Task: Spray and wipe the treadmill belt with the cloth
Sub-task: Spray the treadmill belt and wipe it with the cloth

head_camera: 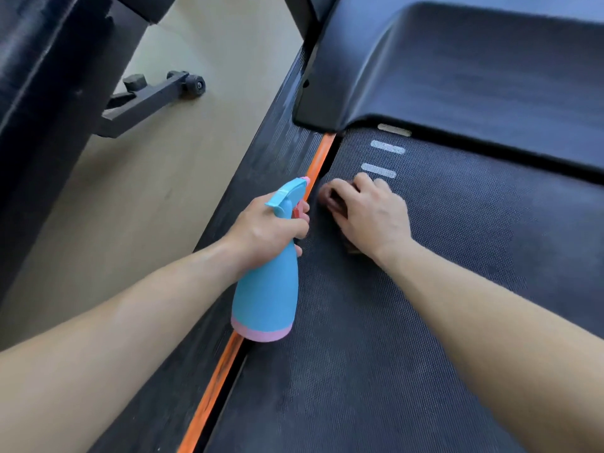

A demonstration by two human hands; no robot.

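Beige floor [183, 152] beside dark treadmill belt [441, 256]. Left hand [266, 232] grips blue spray bottle [268, 295] over orange side strip [212, 387]. Right hand [372, 214] presses brownish cloth [330, 199], mostly hidden, onto belt.

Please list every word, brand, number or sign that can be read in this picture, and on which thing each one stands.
No text can be read here.
The pale tag at the edge of the motor cover: too blurred to read.
The two pale bars on the treadmill belt: plain marks, no letters.
The spray bottle and the cloth: no print visible.
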